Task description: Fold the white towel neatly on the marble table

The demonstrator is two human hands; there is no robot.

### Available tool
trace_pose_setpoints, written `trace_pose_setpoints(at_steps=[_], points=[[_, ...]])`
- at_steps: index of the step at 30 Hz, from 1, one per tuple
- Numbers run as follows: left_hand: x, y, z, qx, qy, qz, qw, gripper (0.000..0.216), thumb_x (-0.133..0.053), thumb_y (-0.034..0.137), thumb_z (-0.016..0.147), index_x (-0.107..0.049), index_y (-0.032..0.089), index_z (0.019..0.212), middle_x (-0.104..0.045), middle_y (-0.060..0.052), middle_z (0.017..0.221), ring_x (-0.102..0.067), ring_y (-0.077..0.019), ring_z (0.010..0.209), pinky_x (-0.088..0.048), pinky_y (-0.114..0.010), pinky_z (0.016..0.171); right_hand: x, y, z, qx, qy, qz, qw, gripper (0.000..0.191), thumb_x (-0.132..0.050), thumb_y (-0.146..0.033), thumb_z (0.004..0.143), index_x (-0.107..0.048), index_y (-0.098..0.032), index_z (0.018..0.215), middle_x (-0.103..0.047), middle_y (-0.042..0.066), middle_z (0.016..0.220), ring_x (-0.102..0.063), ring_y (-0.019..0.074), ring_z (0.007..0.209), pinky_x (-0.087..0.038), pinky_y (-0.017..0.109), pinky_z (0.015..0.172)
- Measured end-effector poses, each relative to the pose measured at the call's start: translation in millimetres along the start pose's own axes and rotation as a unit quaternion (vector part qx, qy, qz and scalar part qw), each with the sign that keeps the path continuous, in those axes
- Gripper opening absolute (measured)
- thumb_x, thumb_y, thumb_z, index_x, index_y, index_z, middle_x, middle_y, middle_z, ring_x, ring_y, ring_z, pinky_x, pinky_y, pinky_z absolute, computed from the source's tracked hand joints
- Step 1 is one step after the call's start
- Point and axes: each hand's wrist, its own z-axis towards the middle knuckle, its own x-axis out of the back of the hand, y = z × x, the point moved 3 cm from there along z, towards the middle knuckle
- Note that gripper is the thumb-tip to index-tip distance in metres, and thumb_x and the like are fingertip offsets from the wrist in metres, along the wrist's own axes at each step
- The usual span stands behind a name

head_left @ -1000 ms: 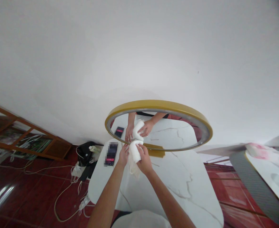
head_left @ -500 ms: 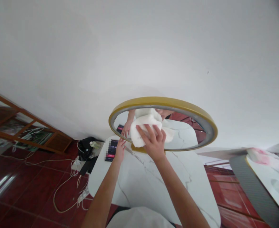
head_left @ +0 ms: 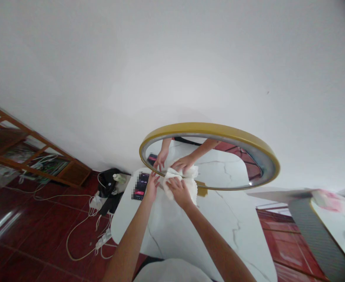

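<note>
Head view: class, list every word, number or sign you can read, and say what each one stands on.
"09:44": on the screen of the phone, which lies on the table beside the left hand; it is small, so the reading is uncertain.
The rest of the phone's screen is blurred and unreadable.
The phone's reflection in the mirror is too small to read.
The cloth under the right hand shows no text.

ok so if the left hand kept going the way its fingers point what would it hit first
Most likely the lower left rim of the mirror: the left hand has its fingertips right at it, perhaps touching; depth is unclear. The phone and the white cloth lie either side, off that line.
</note>
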Motion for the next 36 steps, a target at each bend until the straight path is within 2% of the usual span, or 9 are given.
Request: trace_pose_setpoints(at_steps=[5,8,11,14,20,23,27,32,36], points=[[-0.6,-7.6,4.2,0.000,-0.010,-0.021,1.000,0.046,-0.054,0.021,0.076,-0.050,0.034,0.120,-0.054,0.000,0.126,-0.058,-0.0157,0.100,-0.044,-0.026,0.075,55.6,-12.3,6.7,-0.001,0.093,-0.088,0.992,0.054,-0.045,-0.020,0.087,-0.033,-0.034,0.138,-0.041,0.001,0.140,-0.035,0.0273,0.124,-0.032,0.045,0.095],[-0.5,-10.9,5.2,0.002,0.003,-0.031,1.000,0.048,-0.056,0.022,0.076,-0.048,0.035,0.121,-0.051,0.000,0.130,-0.056,-0.0170,0.104,-0.044,-0.026,0.076,96.3,-13.1,6.3,-0.062,0.184,-0.114,0.974,0.056,-0.048,-0.023,0.086,-0.032,-0.038,0.138,-0.042,0.001,0.139,-0.034,0.0288,0.123,-0.029,0.046,0.096],[-1.3,-11.3,3.4,0.004,0.015,-0.033,0.999,0.049,-0.057,0.021,0.076,-0.048,0.035,0.122,-0.050,0.001,0.130,-0.054,-0.0176,0.107,-0.043,-0.027,0.078,113.4,-4.6,-1.1,-0.098,0.237,-0.125,0.959,0.058,-0.052,-0.022,0.084,-0.033,-0.040,0.137,-0.044,0.001,0.136,-0.034,0.0298,0.122,-0.027,0.046,0.098],[-5.6,-14.3,0.6,0.024,-0.003,-0.019,1.000,0.047,-0.056,0.023,0.077,-0.049,0.035,0.122,-0.053,0.001,0.127,-0.053,-0.0179,0.109,-0.041,-0.028,0.080,95.2,8.8,-12.7,-0.081,0.195,-0.128,0.969,0.062,-0.052,-0.019,0.082,-0.032,-0.040,0.137,-0.045,0.001,0.136,-0.035,0.0286,0.120,-0.027,0.046,0.099],[-14.5,-35.0,0.6,0.079,-0.013,0.016,0.997,0.053,-0.051,0.026,0.078,-0.041,0.039,0.129,-0.052,0.002,0.130,-0.053,-0.0179,0.110,-0.040,-0.029,0.082,24.2,31.7,-44.9,-0.058,0.003,-0.109,0.992,0.065,-0.050,-0.012,0.078,-0.035,-0.037,0.136,-0.045,-0.002,0.136,-0.036,0.0244,0.122,-0.030,0.041,0.097],[-14.5,-47.7,0.9,0.107,-0.015,0.038,0.993,0.052,-0.052,0.028,0.078,-0.043,0.035,0.129,-0.051,-0.001,0.130,-0.050,-0.0205,0.114,-0.038,-0.032,0.085,23.5,33.8,-52.9,-0.085,-0.004,-0.098,0.991,0.064,-0.051,-0.011,0.076,-0.040,-0.037,0.134,-0.045,-0.002,0.137,-0.036,0.0243,0.122,-0.031,0.040,0.096],[-11.6,-63.8,-2.3,0.137,-0.020,0.060,0.989,0.046,-0.051,0.028,0.078,-0.049,0.029,0.124,-0.049,-0.004,0.132,-0.048,-0.0230,0.117,-0.037,-0.035,0.089,72.7,27.0,-46.3,-0.098,0.111,-0.107,0.983,0.064,-0.055,-0.014,0.076,-0.040,-0.037,0.134,-0.045,0.000,0.135,-0.036,0.0274,0.120,-0.030,0.043,0.095],[-17.4,-76.1,-5.6,0.137,-0.025,0.062,0.988,0.052,-0.051,0.027,0.078,-0.042,0.036,0.128,-0.043,0.000,0.137,-0.047,-0.0217,0.119,-0.034,-0.035,0.091,142.2,23.4,-32.8,-0.099,0.286,-0.120,0.945,0.059,-0.054,-0.016,0.080,-0.041,-0.037,0.133,-0.048,0.003,0.129,-0.036,0.0278,0.117,-0.030,0.044,0.097],[-26.2,-78.7,-5.0,0.133,-0.040,0.052,0.989,0.054,-0.051,0.029,0.079,-0.038,0.037,0.131,-0.047,-0.001,0.134,-0.046,-0.0215,0.120,-0.033,-0.037,0.094,140.0,29.8,-34.5,-0.094,0.313,-0.121,0.937,0.058,-0.057,-0.019,0.080,-0.042,-0.038,0.132,-0.047,0.004,0.129,-0.036,0.0278,0.116,-0.032,0.044,0.096]])
